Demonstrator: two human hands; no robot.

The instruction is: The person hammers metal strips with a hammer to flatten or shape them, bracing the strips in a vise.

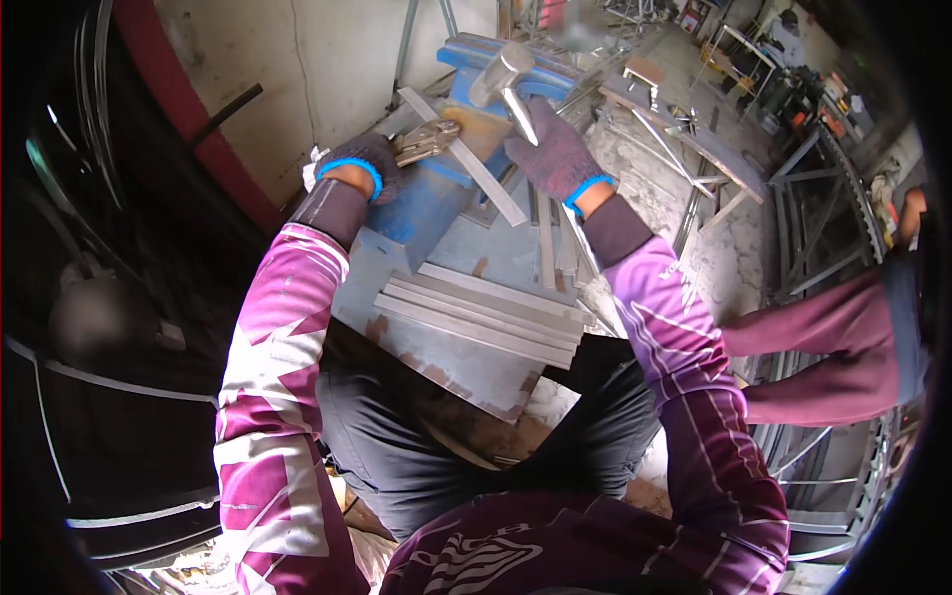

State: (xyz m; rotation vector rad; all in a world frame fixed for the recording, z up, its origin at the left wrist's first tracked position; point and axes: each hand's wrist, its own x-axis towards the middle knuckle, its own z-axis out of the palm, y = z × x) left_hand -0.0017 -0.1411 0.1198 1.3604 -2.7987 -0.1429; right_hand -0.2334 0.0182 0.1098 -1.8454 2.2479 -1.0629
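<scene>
In a dark knitted glove with a blue cuff, my left hand (369, 167) is closed around locking pliers (426, 142). Their jaws are at a flat metal bar (484, 181), which lies slantwise across the blue vise (405, 213). My right hand (561, 154), gloved the same way, grips a hammer (504, 77) by its handle. The hammer's metal head is raised above the vise, to the upper right of the pliers. Several flat metal strips (481, 314) lie side by side on the metal tabletop (436, 365) nearer my lap.
A wooden-topped bench (694, 142) stands on the stained floor to the right, with metal frames (818, 188) beyond it. Another person's leg (833, 357) is close on my right. A pale wall (337, 50) rises behind the vise.
</scene>
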